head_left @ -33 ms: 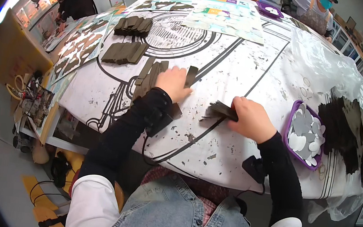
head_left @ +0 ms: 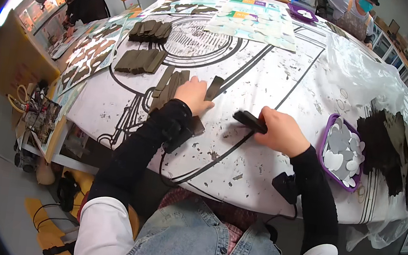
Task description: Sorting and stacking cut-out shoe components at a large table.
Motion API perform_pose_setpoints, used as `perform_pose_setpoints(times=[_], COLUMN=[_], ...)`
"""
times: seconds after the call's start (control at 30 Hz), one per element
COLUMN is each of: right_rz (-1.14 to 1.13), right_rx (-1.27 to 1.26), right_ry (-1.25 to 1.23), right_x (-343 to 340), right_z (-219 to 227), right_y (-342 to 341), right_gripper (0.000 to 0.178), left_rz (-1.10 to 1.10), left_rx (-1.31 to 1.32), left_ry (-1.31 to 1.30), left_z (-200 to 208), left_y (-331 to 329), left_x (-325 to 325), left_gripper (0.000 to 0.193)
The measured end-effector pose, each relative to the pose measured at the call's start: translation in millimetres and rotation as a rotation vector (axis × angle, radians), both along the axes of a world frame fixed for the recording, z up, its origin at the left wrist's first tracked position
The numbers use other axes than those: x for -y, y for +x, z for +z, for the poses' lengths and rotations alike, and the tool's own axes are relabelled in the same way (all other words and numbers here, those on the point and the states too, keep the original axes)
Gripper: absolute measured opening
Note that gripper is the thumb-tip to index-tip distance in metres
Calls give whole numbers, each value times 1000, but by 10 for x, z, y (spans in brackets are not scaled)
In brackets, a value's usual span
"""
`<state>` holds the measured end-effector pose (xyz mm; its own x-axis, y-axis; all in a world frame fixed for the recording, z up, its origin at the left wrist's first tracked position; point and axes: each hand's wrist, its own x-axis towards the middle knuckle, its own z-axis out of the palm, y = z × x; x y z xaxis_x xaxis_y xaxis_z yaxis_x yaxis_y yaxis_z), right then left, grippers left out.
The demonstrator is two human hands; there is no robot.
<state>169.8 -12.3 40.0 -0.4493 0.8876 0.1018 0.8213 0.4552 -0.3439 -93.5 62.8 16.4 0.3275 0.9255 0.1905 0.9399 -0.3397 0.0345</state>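
Gathering appears in hand: left hand half-curled over strips, hold unclear; right hand pinches bundle; adding more calls for aligned edges.

dark brown strips, white table with black line patterns, purple basket, grey-and-white ovals

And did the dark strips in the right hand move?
Yes, the dark strips shifted at their free ends: up the picture, against the black line below them.

From here I log black forearm sleeves, white upper sleeves, faded denim, dark buttons; black wrist boxes, thin black cables.
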Motion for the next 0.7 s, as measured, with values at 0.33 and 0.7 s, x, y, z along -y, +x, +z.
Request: perform_pose_setpoints(times=[0.33, 0.7], right_rz=[-118, 377], right_rx=[-809, -1492], right_ry=[-489, -1211], right_x=[-192, -119], right_z=[-267, -252], right_y=[203, 94], right_gripper=[31, 48], left_rz=[-276, -721], left_rx=[701, 1040], left_ry=[-112, -171], left_z=[97, 226], left_y=[36, 687], left_x=[4, 270], left_gripper=[27, 35])
